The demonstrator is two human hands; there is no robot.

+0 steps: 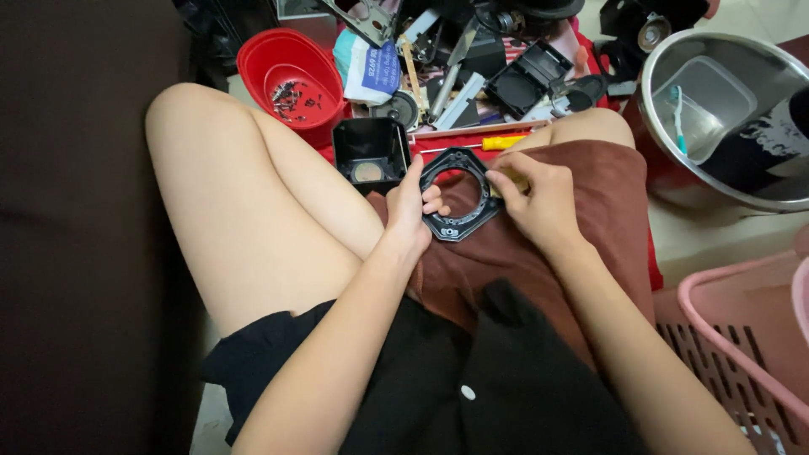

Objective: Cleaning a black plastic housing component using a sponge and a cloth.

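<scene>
We sit on the floor with a brown cloth (pixel 581 219) over the lap; to the right stand a steel basin (pixel 716 181) and a pink slatted basket (pixel 742 337); ahead lie a red bowl (pixel 261 63) holding small screws, a black box housing (pixel 371 152) with its open side up, and a yellow-handled screwdriver (pixel 480 144) amid loose dismantled parts.

The work in hand is a black octagonal ring frame (pixel 459 198) — held over the lap, just beside the box housing, its opening facing up. Our left hand (pixel 413 206) grips the frame's left edge, thumb on the outer rim and fingers (pixel 436 202) curled through the opening. Our right hand (pixel 535 198) is closed narrowly at the frame's right edge, pinching something small and yellowish; we cannot tell what it is.

We judge the step to be work on the frame's right rim — likely a fastener or clip; the next move calls for a steady left grip and a fine, controlled effort from the right fingertips, kept square to the rim.
</scene>
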